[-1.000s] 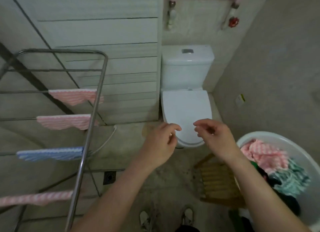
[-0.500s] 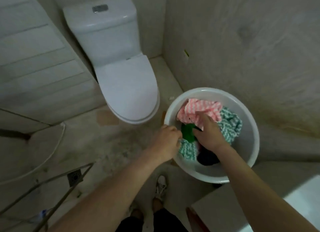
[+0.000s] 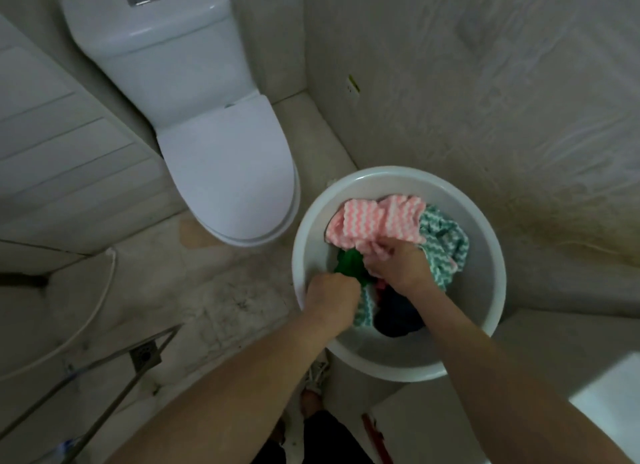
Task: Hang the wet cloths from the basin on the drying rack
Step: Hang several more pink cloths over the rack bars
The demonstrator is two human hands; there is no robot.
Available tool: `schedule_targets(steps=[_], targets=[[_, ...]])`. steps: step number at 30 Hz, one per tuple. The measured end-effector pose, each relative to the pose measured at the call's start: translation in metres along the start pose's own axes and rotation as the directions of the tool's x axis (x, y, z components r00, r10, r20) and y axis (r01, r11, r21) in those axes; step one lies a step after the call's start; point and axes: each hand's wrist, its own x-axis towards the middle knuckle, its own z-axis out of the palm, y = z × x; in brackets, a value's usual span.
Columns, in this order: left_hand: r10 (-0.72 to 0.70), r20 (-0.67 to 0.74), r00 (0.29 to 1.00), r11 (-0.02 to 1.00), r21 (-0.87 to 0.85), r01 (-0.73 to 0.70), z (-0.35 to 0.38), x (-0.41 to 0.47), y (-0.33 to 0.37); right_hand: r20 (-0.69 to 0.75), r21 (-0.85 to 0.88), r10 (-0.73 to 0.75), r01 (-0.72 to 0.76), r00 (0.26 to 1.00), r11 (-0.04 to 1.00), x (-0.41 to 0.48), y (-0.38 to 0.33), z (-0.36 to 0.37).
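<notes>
A white round basin (image 3: 485, 242) stands on the floor by the wall and holds several wet cloths. A pink wavy-striped cloth (image 3: 367, 221) lies on top at the back, a teal wavy-striped one (image 3: 446, 242) at the right, a plain green one (image 3: 349, 266) in the middle and a dark one (image 3: 398, 314) at the front. My left hand (image 3: 330, 299) is curled over the near rim and grips the green cloth. My right hand (image 3: 398, 266) is in the basin, fingers curled on the lower edge of the pink cloth. Only the drying rack's lower bars (image 3: 114, 387) show, at the bottom left.
A white toilet (image 3: 207, 124) with its lid down stands left of the basin. A floor drain (image 3: 145, 356) sits beside the rack's bars. A white hose (image 3: 86, 321) curves over the floor at the left. A white box edge (image 3: 609, 404) is at the lower right.
My view swung from the rack down to the basin. Both hands went from empty in the air into the basin and now hold cloths.
</notes>
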Motion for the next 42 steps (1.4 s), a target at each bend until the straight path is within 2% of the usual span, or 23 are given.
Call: schedule_targets(steps=[2, 4, 5, 6, 7, 8, 9, 10, 11, 13, 15, 18, 20, 22, 24, 25, 28, 31, 33, 37, 39, 41, 42], targets=[[-0.034, -0.055, 0.998, 0.992, -0.122, 0.027, -0.007, 0.001, -0.006, 0.132, 0.263, 0.045, -0.078, 0.99, 0.961, -0.002, -0.007, -0.009], [-0.096, -0.104, 0.99, 0.915, -0.4, 0.047, -0.018, 0.001, -0.014, 0.253, 0.52, 0.072, -0.199, 0.965, 0.83, -0.008, -0.01, -0.016], [-0.151, -0.126, 0.98, 0.804, -0.592, 0.048, -0.021, 0.002, -0.019, 0.281, 0.621, 0.091, -0.253, 0.956, 0.742, -0.009, -0.01, -0.018], [-0.231, -0.136, 0.963, 0.62, -0.784, 0.038, -0.024, 0.003, -0.025, 0.303, 0.686, 0.106, -0.295, 0.947, 0.665, -0.012, -0.01, -0.02], [-0.317, -0.123, 0.941, 0.39, -0.921, 0.011, -0.027, 0.003, -0.03, 0.326, 0.716, 0.109, -0.321, 0.939, 0.62, -0.013, -0.01, -0.021], [-0.39, -0.094, 0.916, 0.168, -0.985, -0.03, -0.029, 0.002, -0.033, 0.36, 0.73, 0.092, -0.342, 0.928, 0.592, -0.017, -0.013, -0.023], [-0.422, -0.069, 0.904, 0.0, -0.997, -0.076, -0.03, 0.002, -0.036, 0.386, 0.741, 0.067, -0.352, 0.92, 0.572, -0.019, -0.013, -0.024], [-0.429, -0.067, 0.901, -0.081, -0.99, -0.112, -0.031, 0.001, -0.037, 0.402, 0.748, 0.048, -0.358, 0.914, 0.558, -0.023, -0.015, -0.024], [-0.431, -0.077, 0.899, -0.104, -0.985, -0.134, -0.033, -0.001, -0.036, 0.412, 0.753, 0.033, -0.361, 0.911, 0.55, -0.027, -0.018, -0.024], [-0.417, -0.08, 0.905, -0.114, -0.984, -0.139, -0.035, -0.006, -0.032, 0.435, 0.773, -0.01, -0.368, 0.9, 0.516, -0.036, -0.024, -0.025], [-0.323, -0.061, 0.944, -0.101, -0.99, -0.098, -0.034, -0.011, -0.029, 0.439, 0.799, -0.048, -0.366, 0.897, 0.477, -0.042, -0.03, -0.026], [-0.22, -0.013, 0.976, 0.087, -0.996, 0.006, -0.029, -0.016, -0.026, 0.392, 0.82, -0.056, -0.32, 0.918, 0.475, -0.048, -0.037, -0.031], [-0.233, -0.01, 0.972, 0.141, -0.99, 0.024, -0.027, -0.02, -0.024, 0.326, 0.811, -0.053, -0.251, 0.944, 0.528, -0.05, -0.039, -0.032], [-0.272, -0.016, 0.962, 0.167, -0.986, 0.03, -0.026, -0.024, -0.021, 0.158, 0.752, -0.06, -0.081, 0.986, 0.654, -0.05, -0.036, -0.036], [-0.304, -0.009, 0.952, 0.218, -0.974, 0.061, -0.022, -0.023, -0.02, -0.004, 0.557, -0.161, 0.136, 0.987, 0.819, -0.05, -0.035, -0.039], [-0.318, -0.013, 0.948, 0.245, -0.967, 0.069, -0.021, -0.024, -0.02, -0.064, 0.457, -0.229, 0.233, 0.971, 0.858, -0.053, -0.038, -0.04], [-0.359, -0.004, 0.933, 0.29, -0.951, 0.107, -0.015, -0.024, -0.019, -0.241, 0.354, -0.316, 0.386, 0.918, 0.852, -0.062, -0.048, -0.04], [-0.431, 0.047, 0.901, 0.215, -0.965, 0.153, -0.01, -0.029, -0.023, -0.339, 0.469, -0.245, 0.389, 0.908, 0.793, -0.064, -0.055, -0.051], [-0.456, 0.048, 0.889, 0.163, -0.977, 0.136, -0.008, -0.033, -0.026, -0.268, 0.467, -0.256, 0.358, 0.929, 0.809, -0.062, -0.059, -0.063], [-0.413, -0.042, 0.91, 0.07, -0.997, -0.015, -0.027, -0.047, -0.023, -0.11, 0.376, -0.296, 0.315, 0.949, 0.871, -0.07, -0.073, -0.079], [-0.363, -0.142, 0.921, 0.099, -0.989, -0.113, -0.042, -0.056, -0.021, 0.085, 0.334, -0.308, 0.264, 0.948, 0.905, -0.075, -0.075, -0.08], [-0.312, -0.198, 0.929, 0.074, -0.98, -0.184, -0.059, -0.069, -0.02, 0.335, 0.262, -0.327, 0.246, 0.884, 0.933, -0.078, -0.077, -0.077], [-0.286, -0.211, 0.935, 0.039, -0.977, -0.209, -0.067, -0.076, -0.021, 0.407, 0.268, -0.333, 0.238, 0.85, 0.934, -0.08, -0.08, -0.074]])
